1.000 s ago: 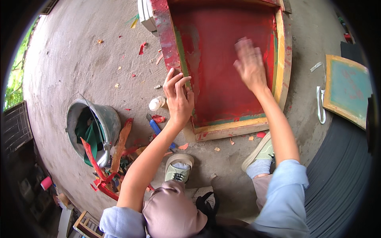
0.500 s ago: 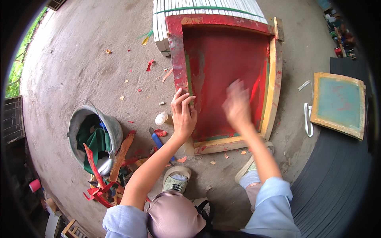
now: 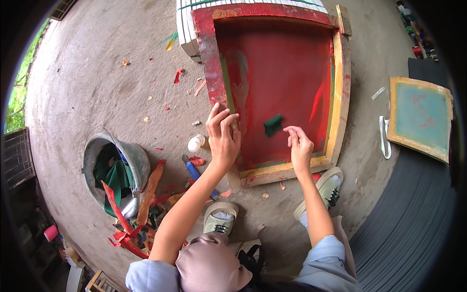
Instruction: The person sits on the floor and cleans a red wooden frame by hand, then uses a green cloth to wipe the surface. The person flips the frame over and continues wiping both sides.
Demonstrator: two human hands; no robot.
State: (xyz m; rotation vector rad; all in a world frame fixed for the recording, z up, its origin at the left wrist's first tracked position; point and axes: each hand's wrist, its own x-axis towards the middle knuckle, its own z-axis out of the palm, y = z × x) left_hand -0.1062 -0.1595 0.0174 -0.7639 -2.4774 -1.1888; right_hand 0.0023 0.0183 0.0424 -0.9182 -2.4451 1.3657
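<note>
A wooden screen frame (image 3: 343, 92) holds mesh (image 3: 292, 63) covered in red and leans on a stack of white boards (image 3: 187, 36). My left hand (image 3: 224, 138) rests on the frame's lower left side, its fingers spread and loosely bent. Over the lower part of the mesh my right hand (image 3: 300, 146) is loosely curled, with index finger and thumb apart and nothing visible between them. Just left of its fingertips is a small dark green cloth (image 3: 273, 125), apart from the hand. Whether the cloth touches the mesh I cannot tell.
Left stands a metal bucket (image 3: 138, 160) with green cloth inside, beside red-stained strips (image 3: 150, 192). A blue-handled cutter (image 3: 192, 170) and a small whitish container (image 3: 196, 142) lie near my left forearm. Right, a smaller blue-green screen (image 3: 422, 117) overlaps dark ribbed sheets (image 3: 399, 214).
My right hand, blurred over the mesh before, has moved down and slightly right. The green cloth now shows beside it. My left hand stays on the frame. The view has shifted slightly.
</note>
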